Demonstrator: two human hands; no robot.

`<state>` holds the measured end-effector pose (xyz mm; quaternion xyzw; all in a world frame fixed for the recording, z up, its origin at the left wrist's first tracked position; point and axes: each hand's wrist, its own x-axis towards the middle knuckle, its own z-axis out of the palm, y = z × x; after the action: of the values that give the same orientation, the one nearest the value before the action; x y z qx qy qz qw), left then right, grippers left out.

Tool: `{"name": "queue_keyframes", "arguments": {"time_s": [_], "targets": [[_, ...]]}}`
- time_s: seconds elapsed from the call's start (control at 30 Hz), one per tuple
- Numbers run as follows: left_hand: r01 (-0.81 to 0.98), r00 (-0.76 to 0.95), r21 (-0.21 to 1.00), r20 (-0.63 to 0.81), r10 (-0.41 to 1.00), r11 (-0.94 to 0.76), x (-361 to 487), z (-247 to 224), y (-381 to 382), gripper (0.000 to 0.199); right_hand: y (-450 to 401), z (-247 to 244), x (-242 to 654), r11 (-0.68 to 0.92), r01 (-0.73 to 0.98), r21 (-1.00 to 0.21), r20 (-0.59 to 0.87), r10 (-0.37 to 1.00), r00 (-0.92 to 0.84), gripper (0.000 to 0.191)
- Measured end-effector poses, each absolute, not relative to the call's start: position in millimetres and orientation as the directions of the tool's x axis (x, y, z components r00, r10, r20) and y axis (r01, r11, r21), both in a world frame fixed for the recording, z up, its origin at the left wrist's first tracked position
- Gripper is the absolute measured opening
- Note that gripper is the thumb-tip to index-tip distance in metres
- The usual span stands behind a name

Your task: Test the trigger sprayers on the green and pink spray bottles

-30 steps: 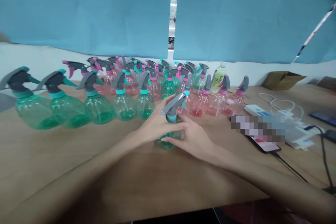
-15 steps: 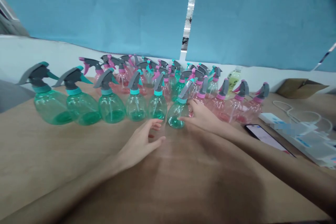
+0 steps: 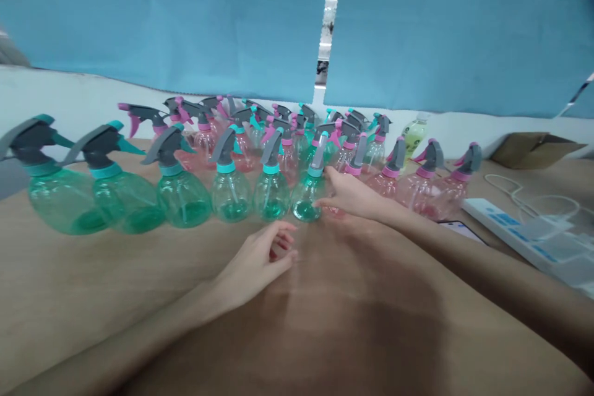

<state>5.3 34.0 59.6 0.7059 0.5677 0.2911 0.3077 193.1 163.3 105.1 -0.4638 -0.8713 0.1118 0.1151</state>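
My right hand (image 3: 353, 193) is round the right side of a green spray bottle (image 3: 306, 197), thumb at the front and the other fingers partly hidden behind it. The bottle stands upright on the wooden table (image 3: 325, 297), its grey trigger head ringed in turquoise. Just left of it stands another green spray bottle (image 3: 270, 197), in a front row of several alike. My left hand (image 3: 260, 263) hovers in front of that row, empty, fingers loosely curled and thumb apart. To the right of my right hand, pink spray bottles (image 3: 415, 192) carry on the row.
Behind the front row crowd more pink and green spray bottles (image 3: 204, 136). A bottle with a pale green label (image 3: 414, 137) stands at the back. On the right lie a phone (image 3: 464, 231), a white power strip (image 3: 503, 223), white cables (image 3: 524, 204) and a brown packet (image 3: 533, 150).
The green spray bottle in my right hand has moved left and back, closer to its neighbour in the row. My left hand has drawn slightly nearer to me. The view has shifted a little.
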Motion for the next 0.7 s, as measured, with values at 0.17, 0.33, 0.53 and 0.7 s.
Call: {"name": "queue_keyframes", "arguments": {"time_s": [0.17,0.33,0.53,0.7], "targets": [[0.63,0.201,0.756,0.061,0.978,-0.177,10.7,60.0,38.7,0.025,164.6,103.9,195.5,0.554,0.759,-0.341,0.128,0.828,-0.546,0.068],[0.642,0.205,0.743,0.073,0.976,-0.19,16.1,56.9,42.7,0.025,163.0,98.5,197.7,0.575,0.703,-0.419,0.186,0.812,-0.553,0.083],[0.649,0.214,0.736,0.069,0.974,-0.195,24.1,58.8,43.0,0.023,145.4,98.3,232.4,0.624,0.595,-0.507,0.303,0.775,-0.554,0.051],[0.66,0.212,0.729,0.05,0.976,-0.181,33.5,64.2,45.0,0.019,141.2,88.9,274.6,0.583,0.681,-0.442,0.468,0.798,-0.38,0.019]]}}
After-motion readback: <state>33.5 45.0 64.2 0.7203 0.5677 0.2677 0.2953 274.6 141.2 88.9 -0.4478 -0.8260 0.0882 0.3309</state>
